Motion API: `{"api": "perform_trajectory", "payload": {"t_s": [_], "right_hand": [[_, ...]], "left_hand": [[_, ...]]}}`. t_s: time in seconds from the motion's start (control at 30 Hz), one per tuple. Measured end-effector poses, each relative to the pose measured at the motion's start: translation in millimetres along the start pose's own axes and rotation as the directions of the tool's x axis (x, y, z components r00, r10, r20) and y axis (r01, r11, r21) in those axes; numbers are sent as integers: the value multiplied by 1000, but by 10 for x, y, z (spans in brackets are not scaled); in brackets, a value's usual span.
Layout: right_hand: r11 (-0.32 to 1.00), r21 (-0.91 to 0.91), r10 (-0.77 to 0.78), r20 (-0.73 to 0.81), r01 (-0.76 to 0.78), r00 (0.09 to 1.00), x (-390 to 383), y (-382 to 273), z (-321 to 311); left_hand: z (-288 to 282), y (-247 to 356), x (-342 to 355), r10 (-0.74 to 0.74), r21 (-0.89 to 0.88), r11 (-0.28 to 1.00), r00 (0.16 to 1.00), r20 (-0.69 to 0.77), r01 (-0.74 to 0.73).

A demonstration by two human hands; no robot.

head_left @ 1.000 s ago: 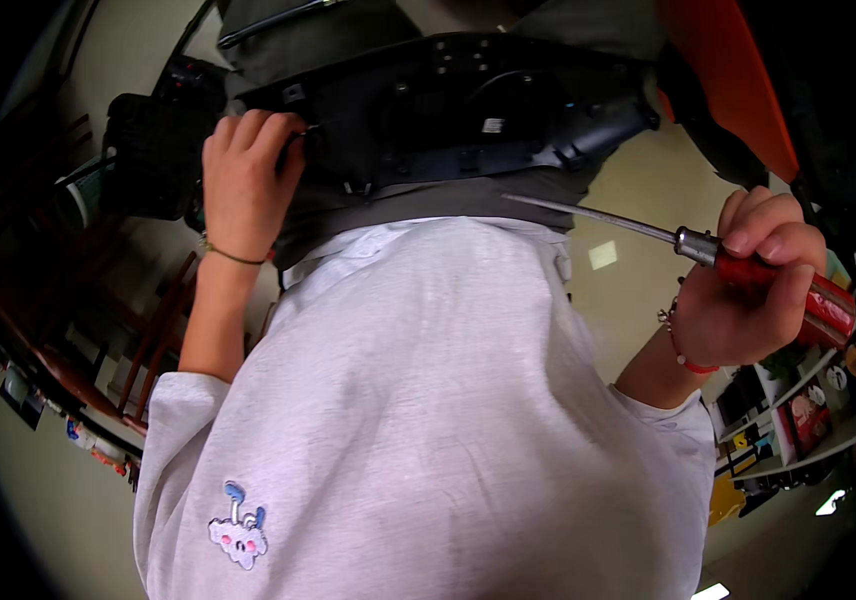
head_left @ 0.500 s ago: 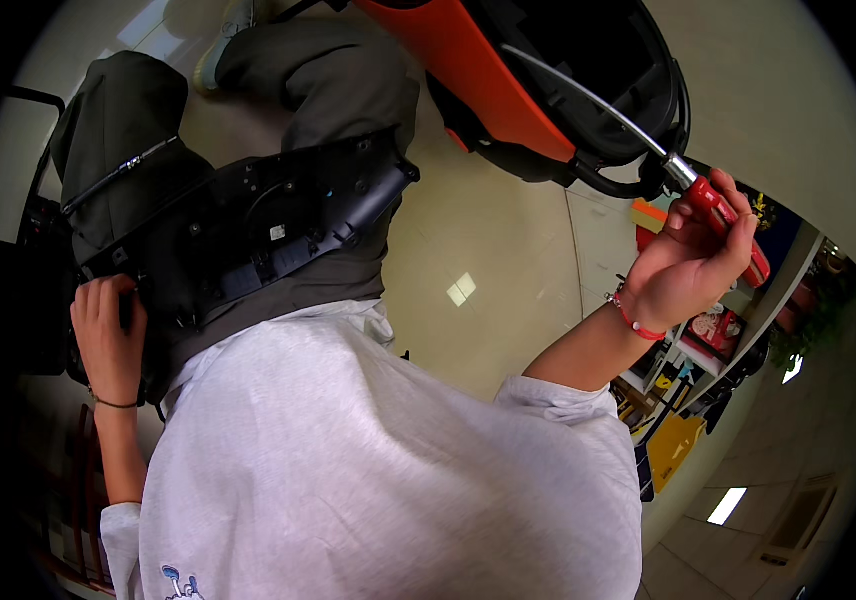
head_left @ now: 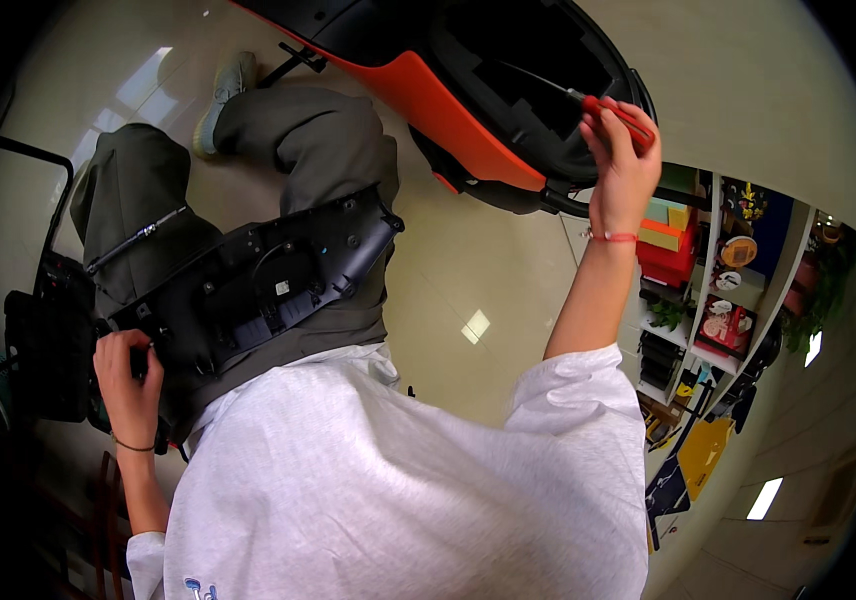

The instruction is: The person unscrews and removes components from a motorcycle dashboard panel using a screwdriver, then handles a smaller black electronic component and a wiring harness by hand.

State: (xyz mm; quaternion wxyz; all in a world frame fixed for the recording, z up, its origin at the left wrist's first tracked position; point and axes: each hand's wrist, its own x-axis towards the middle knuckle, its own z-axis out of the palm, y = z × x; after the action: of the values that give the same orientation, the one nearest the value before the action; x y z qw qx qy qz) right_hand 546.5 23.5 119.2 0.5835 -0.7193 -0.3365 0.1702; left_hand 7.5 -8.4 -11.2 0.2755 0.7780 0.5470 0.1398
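Observation:
My right hand [head_left: 624, 170] is raised at the upper right, its fingers wrapped round the red handle of a screwdriver [head_left: 632, 128]. The long metal shaft points left over the dark open compartment of an orange and black scooter [head_left: 423, 105]. Across my lap lies a black plastic panel [head_left: 293, 265], its ribbed inner side up. At the panel's lower left end, my left hand [head_left: 128, 378] is closed on its edge, fingertips partly hidden. A slim metal rod-like tool [head_left: 140, 241] rests on my left thigh, beyond the panel.
Shelves [head_left: 705, 225] with boxes and small goods stand at the right. A black bag-like object [head_left: 43, 350] is left of my left hand. The scooter's stand [head_left: 293, 62] reaches the tiled floor [head_left: 443, 275] near my shoe [head_left: 228, 95].
My right hand has moved up and left with the screwdriver, bringing it over the scooter's compartment. My left hand keeps its place on the panel; the whole view has shifted slightly.

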Motion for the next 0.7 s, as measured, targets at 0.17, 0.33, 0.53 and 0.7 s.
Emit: {"api": "perform_trajectory", "payload": {"t_s": [0.17,0.33,0.53,0.7], "right_hand": [[983,-174,86,206,-49,975,898,572,210],[760,-648,104,182,40,978,1513,1034,594],[556,-829,194,58,-61,979,1608,1241,750],[480,-873,259,47,-86,965,1537,1392,771]], "left_hand": [[-115,36,-16,-149,-193,970,989,15,149],[-185,38,-65,-229,-306,925,973,20,223],[-318,225,-48,-226,-338,917,974,-9,210],[-259,181,-167,-350,-446,831,936,43,332]]}}
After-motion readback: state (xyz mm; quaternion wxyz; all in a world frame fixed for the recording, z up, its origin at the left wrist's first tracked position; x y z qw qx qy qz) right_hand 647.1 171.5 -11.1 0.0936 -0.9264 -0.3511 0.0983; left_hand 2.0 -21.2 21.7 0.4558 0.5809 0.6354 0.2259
